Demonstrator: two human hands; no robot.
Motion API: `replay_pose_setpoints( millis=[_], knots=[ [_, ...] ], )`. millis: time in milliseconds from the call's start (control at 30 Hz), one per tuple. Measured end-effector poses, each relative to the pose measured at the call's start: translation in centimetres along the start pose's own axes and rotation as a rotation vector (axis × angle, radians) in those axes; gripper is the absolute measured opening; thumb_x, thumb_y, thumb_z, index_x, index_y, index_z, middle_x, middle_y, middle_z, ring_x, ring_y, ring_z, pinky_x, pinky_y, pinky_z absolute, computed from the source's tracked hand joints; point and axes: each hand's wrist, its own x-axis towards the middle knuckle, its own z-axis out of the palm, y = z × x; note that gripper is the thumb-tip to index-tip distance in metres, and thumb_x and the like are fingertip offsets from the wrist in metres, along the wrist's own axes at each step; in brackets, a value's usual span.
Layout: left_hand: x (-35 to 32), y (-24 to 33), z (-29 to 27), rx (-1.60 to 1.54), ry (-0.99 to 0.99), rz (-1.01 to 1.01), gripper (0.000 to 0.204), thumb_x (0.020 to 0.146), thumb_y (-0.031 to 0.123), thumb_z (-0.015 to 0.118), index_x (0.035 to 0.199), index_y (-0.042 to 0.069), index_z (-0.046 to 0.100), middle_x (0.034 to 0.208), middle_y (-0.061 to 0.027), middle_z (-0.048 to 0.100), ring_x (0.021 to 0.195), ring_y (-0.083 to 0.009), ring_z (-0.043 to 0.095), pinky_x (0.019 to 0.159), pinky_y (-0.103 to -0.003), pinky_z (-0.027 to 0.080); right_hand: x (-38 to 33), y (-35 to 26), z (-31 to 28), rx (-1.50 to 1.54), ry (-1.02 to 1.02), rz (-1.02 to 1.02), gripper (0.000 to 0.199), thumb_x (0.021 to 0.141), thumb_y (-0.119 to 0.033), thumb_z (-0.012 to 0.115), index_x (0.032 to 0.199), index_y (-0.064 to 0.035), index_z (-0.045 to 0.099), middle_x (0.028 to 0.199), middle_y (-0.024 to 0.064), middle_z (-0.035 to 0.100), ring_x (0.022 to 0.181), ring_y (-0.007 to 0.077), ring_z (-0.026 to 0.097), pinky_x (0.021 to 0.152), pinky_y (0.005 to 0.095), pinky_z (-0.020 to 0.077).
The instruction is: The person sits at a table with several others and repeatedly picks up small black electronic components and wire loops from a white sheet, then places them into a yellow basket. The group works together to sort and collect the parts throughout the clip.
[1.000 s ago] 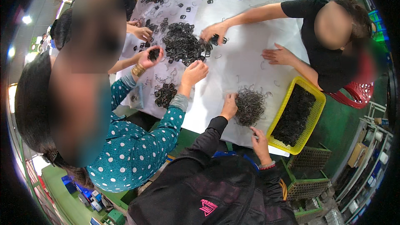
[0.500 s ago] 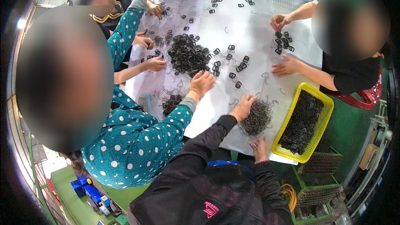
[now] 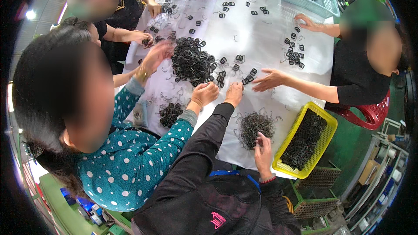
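Note:
My left hand [image 3: 234, 94] reaches across the white-covered table [image 3: 278, 91] to a few small black buckles [image 3: 248, 78]. Its fingertips are drawn together, and what is between them is hidden. Close to the front edge, my right hand [image 3: 263, 154] is raised at the near side of a tangled pile of thin dark wire hooks [image 3: 256, 129]. Its fingers are bent together in a pinch, with whatever they hold too small to make out. Beyond my left hand lies a large heap of black buckles [image 3: 193, 61].
A yellow basket [image 3: 278, 165] full of dark wire pieces stands right of my right hand. On my left a co-worker's polka-dot sleeve [image 3: 161, 148] lies beside my arm. Another co-worker's hand [image 3: 270, 80] reaches in from the right. Blue baskets [image 3: 307, 4] stand at the far edge.
My left hand has left the wire pile and moved forward and left to the buckles. My right hand has risen toward the pile, its fingers now drawn in. The right-hand co-worker has reached inward.

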Motion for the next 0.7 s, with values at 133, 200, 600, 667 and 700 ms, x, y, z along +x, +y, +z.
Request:
replay_pose_setpoints(
  millis=[133, 200, 600, 667, 700],
  knots=[
    [-0.3, -0.5, -1.0, 0.094, 0.344, 0.055, 0.029, 0.073, 0.012, 0.068, 0.1, 0.008, 0.058, 0.096, -0.0127, 0.054, 0.091, -0.0337, 0.055, 0.078, -0.044, 0.046, 8.3, -0.6, 1.6, -0.308, -0.131, -0.289, 0.049, 0.079, 0.005, 0.051, 0.126, -0.0067, 0.049, 0.102, 0.0157, 0.049, 0.092, 0.0326, 0.053, 0.08, 0.0368, 0.0483],
    [-1.2, -0.7, -1.7, 0.2, 0.476, 0.085, 0.029, 0.075, 0.013, 0.069, 0.103, 0.008, 0.059, 0.087, -0.011, 0.055, 0.078, -0.029, 0.059, 0.073, -0.042, 0.048, 11.8, -0.2, 2.5, -0.492, -0.169, -0.38, 0.044, 0.078, 0.002, 0.052, 0.122, -0.0041, 0.05, 0.101, 0.0175, 0.05, 0.093, 0.0355, 0.053, 0.08, 0.0409, 0.0481],
    [1.8, -2.9, -6.4, 0.038, 0.484, 0.032, 0.044, 0.071, 0.005, 0.071, 0.113, 0.004, 0.055, 0.106, -0.0162, 0.048, 0.103, -0.0353, 0.046, 0.091, -0.041, 0.04, 18.2, 0.3, 8.8, -0.426, -0.3, -0.153, 0.062, 0.076, -0.005, 0.065, 0.132, -0.011, 0.042, 0.115, 0.0259, 0.045, 0.105, 0.0436, 0.049, 0.085, 0.0467, 0.0468],
    [3.5, -3.3, -6.7, 0.149, 0.314, -0.006, 0.046, 0.07, 0.005, 0.072, 0.112, 0.005, 0.055, 0.106, -0.0167, 0.049, 0.103, -0.0351, 0.046, 0.09, -0.041, 0.04, 19.3, 0.5, 10.8, -0.496, -0.255, -0.27, 0.059, 0.076, -0.004, 0.064, 0.13, -0.0099, 0.042, 0.117, 0.0256, 0.043, 0.107, 0.0432, 0.047, 0.084, 0.0471, 0.0471],
    [4.1, -3.5, -6.9, 0.209, 0.242, -0.006, 0.046, 0.069, 0.006, 0.072, 0.112, 0.006, 0.055, 0.106, -0.0169, 0.049, 0.103, -0.035, 0.046, 0.09, -0.041, 0.04, 19.8, 0.7, 12.1, -0.557, -0.246, -0.327, 0.056, 0.076, -0.003, 0.062, 0.128, -0.0083, 0.043, 0.117, 0.0246, 0.042, 0.107, 0.0421, 0.046, 0.084, 0.0473, 0.0473]
  ],
)
